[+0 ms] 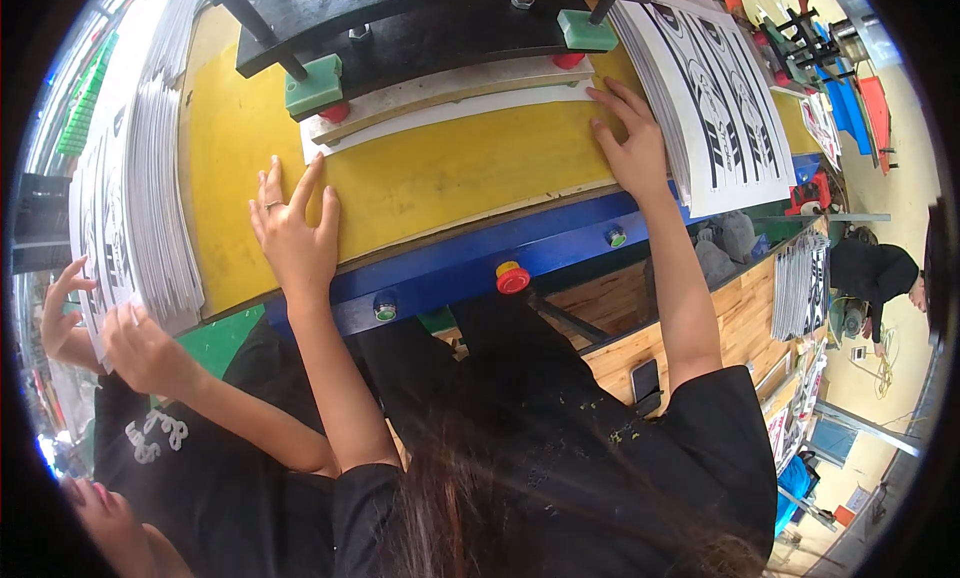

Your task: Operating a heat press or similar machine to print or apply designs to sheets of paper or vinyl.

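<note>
Both hands rest palm down, fingers spread: the left hand (297, 233) has a fingertip at the left end of a white sheet (430, 123), and the right hand (635, 153) has its fingertips at the right end. Nearest, to the right, lies a phone (646, 383). Beyond it, a blue rail (450, 258) carries a red button (512, 278) between two green ones. On the left, a co-worker's hands (140, 348) are at the near end of a paper stack (165, 198); whether they pinch a sheet I cannot tell. Past the rail spreads a yellow board (440, 183), with printed sheets (730, 108) piled on the right. Farther, the white sheet lies partly under a bar (460, 100), below a black frame (430, 28).
</note>
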Motion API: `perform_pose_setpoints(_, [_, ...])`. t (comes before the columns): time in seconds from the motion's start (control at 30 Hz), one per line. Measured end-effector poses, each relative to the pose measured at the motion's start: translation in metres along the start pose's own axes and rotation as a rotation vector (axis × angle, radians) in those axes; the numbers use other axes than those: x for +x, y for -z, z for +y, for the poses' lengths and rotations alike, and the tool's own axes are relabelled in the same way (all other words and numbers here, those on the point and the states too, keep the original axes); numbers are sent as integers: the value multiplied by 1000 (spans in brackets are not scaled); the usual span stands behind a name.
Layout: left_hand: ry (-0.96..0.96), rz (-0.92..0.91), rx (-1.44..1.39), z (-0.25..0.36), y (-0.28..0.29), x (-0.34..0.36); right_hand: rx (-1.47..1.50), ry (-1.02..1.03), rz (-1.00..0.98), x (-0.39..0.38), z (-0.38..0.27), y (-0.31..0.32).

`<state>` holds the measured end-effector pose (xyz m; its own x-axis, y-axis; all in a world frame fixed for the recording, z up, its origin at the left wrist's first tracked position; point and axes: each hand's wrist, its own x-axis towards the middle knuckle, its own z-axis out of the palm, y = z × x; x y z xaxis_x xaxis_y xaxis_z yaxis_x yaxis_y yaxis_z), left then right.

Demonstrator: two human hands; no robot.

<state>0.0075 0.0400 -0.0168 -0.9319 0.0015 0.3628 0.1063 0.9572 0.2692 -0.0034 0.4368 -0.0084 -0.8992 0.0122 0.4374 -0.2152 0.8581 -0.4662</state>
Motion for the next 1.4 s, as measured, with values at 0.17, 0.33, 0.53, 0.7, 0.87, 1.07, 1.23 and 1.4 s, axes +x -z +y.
perform_pose_setpoints(0.17, [-1,3,-1,2,0,1,-10,-7,-7,-1,1,2])
perform_pose_setpoints(0.33, [2,-8,-4,0,0,0,0,-17,-15,-2,-1,1])
perform_pose_setpoints(0.53, [-5,2,-34,1,-1,1,-7,-4,-7,0,-1,2])
perform_pose_setpoints(0.7, [-12,-4,-10,-1,-1,1,-8,4,-11,0,1,0])
perform_pose_setpoints(0.87, [-18,2,-24,-3,-3,1,4,10,-11,-1,1,0])
perform_pose_setpoints(1.07, [-20,10,-22,-5,-2,1,-3,25,-17,1,-2,1])
perform_pose_setpoints(1.23, [-19,18,-24,-3,-4,1,-7,29,-17,0,2,1])
perform_pose_setpoints(1.4, [-12,16,-15,-3,-3,0,-19,27,-22,0,-1,0])
